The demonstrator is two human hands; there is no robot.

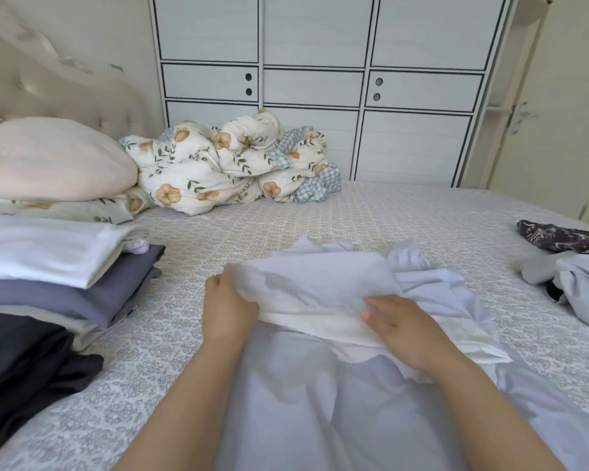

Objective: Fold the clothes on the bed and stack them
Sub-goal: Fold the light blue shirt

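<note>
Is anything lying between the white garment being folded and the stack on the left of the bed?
Nothing visible. Only bare bedspread separates the white garment, held by the left hand and right hand, from the stack.

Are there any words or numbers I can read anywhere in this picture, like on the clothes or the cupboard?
No, there are none to read here.
White garment held by the left hand and right hand: no print or label shows.
Folded stack: plain cloth, no tags visible.
Wardrobe: only dark round holes, no writing.
Dark patterned cloth: a pattern, not letters.
</note>
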